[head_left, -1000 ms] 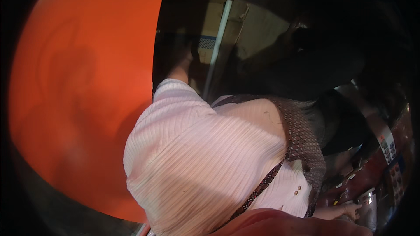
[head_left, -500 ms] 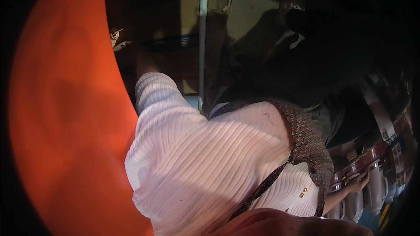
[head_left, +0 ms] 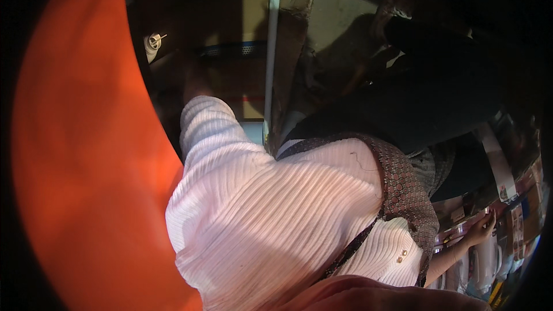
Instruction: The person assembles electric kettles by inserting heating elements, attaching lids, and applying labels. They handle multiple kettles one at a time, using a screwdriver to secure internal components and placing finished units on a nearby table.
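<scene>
My right hand (head_left: 479, 232) is at the lower right, its forearm coming out from beside the patterned apron (head_left: 397, 181). Its fingers look stretched out over a row of clear plastic jars (head_left: 485, 262) with reddish lids. I see nothing held in it. On the left, my arm in a white ribbed sleeve (head_left: 210, 124) reaches up into deep shadow. My left hand (head_left: 197, 80) is lost in the dark past the wrist, so its fingers do not show. A small white object with a thin spout or stick (head_left: 152, 46) lies above it, beside the orange surface.
A large orange surface (head_left: 86, 150) fills the left side, close and blurred. A pale upright pole (head_left: 272, 57) stands at the upper middle, beside a brown board or box (head_left: 230, 75). My dark-clothed leg (head_left: 397, 101) stretches across the right. A pale strap-like strip (head_left: 496, 164) hangs above the jars.
My right hand has moved up and a little to the right over the jars. The white object at upper left shows more fully, and the view has shifted slightly.
</scene>
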Demonstrator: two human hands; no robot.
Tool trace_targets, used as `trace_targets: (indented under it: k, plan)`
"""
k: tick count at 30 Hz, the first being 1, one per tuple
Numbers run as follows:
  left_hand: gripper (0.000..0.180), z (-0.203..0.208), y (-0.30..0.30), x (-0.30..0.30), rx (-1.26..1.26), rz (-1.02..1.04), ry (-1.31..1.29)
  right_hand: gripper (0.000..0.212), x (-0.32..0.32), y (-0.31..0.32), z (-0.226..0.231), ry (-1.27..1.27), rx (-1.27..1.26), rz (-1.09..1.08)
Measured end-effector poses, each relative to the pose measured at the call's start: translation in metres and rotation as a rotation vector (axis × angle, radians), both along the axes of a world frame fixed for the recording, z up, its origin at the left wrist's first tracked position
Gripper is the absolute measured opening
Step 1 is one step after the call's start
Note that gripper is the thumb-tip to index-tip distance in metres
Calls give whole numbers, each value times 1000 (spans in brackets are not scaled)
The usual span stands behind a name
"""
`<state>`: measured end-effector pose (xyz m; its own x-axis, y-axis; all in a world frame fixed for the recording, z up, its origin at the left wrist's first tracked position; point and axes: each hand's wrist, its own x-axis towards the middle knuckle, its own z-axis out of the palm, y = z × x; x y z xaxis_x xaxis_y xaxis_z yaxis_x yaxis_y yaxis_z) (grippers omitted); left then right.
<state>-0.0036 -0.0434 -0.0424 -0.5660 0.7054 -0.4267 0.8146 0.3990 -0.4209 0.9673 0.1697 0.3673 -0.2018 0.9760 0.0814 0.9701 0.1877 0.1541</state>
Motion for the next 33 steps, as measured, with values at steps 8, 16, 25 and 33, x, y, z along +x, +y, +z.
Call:
trace_targets:
  k: [8, 16, 25, 33]
  plan:
    - [27, 17, 4, 31, -110, -48, -108, 20, 11, -22, -13, 258, 7, -250]
    - [21, 35, 95, 206, 410, -308, -373, 16, 8, -6, -42, 119, 189, 23]
    - [18, 121, 91, 97, 896, 114, -451, 16, -19, -6, -62, 380, 281, 31]
    - [30, 104, -78, -41, 231, -353, 233, 17, -22, -6, -66, 362, 347, -22]
